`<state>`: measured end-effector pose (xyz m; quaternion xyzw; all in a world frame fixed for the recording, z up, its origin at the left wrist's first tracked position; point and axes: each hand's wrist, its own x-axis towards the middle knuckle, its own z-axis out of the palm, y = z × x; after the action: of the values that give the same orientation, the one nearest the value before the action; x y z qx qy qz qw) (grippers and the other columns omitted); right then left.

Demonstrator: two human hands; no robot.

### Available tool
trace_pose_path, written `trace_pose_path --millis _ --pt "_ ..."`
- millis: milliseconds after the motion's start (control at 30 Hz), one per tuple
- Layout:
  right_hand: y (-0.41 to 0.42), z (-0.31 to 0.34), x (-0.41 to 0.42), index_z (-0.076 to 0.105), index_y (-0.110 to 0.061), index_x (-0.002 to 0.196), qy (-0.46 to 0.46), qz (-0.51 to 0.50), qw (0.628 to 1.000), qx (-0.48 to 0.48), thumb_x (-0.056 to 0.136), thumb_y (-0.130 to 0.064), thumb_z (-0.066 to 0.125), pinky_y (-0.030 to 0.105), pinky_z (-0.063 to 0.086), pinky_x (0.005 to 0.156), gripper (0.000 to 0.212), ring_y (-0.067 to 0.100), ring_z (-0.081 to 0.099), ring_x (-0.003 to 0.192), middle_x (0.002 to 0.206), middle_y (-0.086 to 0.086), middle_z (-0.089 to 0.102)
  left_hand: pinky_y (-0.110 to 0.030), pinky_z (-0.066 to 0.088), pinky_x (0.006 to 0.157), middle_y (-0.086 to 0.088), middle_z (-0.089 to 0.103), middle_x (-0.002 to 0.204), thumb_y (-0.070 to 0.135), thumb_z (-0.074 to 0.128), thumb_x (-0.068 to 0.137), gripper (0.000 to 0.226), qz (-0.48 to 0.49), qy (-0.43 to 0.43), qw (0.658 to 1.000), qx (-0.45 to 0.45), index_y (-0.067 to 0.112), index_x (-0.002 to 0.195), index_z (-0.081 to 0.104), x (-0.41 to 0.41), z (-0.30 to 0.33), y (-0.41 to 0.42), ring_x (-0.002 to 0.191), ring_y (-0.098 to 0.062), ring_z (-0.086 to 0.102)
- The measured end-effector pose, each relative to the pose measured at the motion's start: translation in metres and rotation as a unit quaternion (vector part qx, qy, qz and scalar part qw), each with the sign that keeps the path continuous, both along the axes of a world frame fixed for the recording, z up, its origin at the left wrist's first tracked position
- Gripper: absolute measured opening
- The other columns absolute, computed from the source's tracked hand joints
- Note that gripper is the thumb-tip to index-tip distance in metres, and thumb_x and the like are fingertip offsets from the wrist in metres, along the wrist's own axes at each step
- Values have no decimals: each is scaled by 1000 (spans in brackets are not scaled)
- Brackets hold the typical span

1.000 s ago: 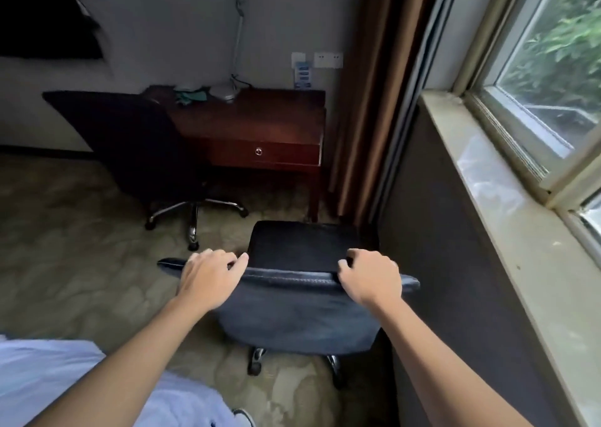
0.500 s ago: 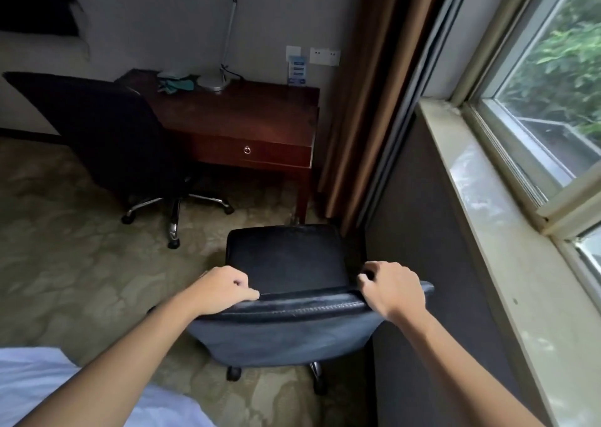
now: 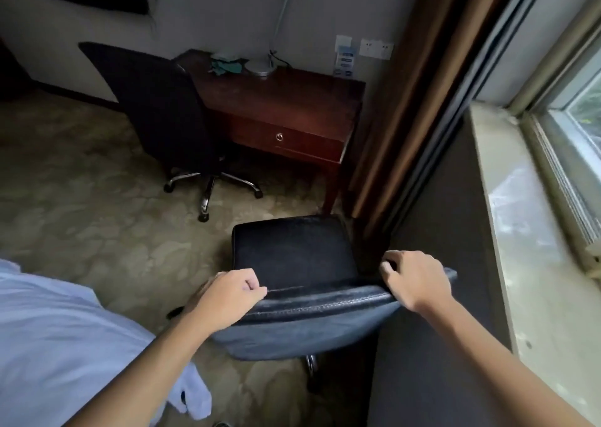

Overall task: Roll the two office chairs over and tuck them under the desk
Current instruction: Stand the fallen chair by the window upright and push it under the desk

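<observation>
Rolled nearer since a second ago, the near chair (image 3: 294, 257) now stands just short of the desk (image 3: 286, 108), off its right front leg; the second chair (image 3: 162, 108) sits at the desk's left front, not fully tucked. On casters it should roll easily, though carpet drags. Left hand (image 3: 227, 293) and right hand (image 3: 416, 280) both grip the padded backrest's top edge, a sound hold.

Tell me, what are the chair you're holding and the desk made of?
The near office chair looks like black leather or a faux kind: smooth, slightly shiny, with a stitched seam along the backrest top, where both the left hand and right hand grip it. The desk looks like dark reddish wood with a glossy varnish and a small metal ring pull on its drawer.
</observation>
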<state>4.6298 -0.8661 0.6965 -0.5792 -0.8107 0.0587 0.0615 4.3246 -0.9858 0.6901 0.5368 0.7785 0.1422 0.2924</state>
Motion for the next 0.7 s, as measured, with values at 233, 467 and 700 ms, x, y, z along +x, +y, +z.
trace_pose_path --millis 233,467,700 --pt "47 5 7 58 -22 67 22 27 999 35 81 -36 46 35 34 60 23 34 60 71 69 6 66 -33 41 45 -1 51 56 31 39 86 37 32 228 947 225 14 53 46 42 -7 -15 58 -29 58" --pt "96 4 -7 58 -18 66 34 45 997 57 80 -36 44 36 38 59 27 37 58 66 61 8 62 -35 43 48 -4 54 57 32 35 85 40 66 247 941 221 10 55 50 28 -1 35 61 -33 59" --pt "154 8 -24 48 -15 57 42 49 997 52 81 -35 47 36 33 57 32 38 55 61 48 0 42 -38 47 56 -4 61 66 36 29 84 44 87 232 952 178 11 63 58 18 -3 93 71 -34 62"
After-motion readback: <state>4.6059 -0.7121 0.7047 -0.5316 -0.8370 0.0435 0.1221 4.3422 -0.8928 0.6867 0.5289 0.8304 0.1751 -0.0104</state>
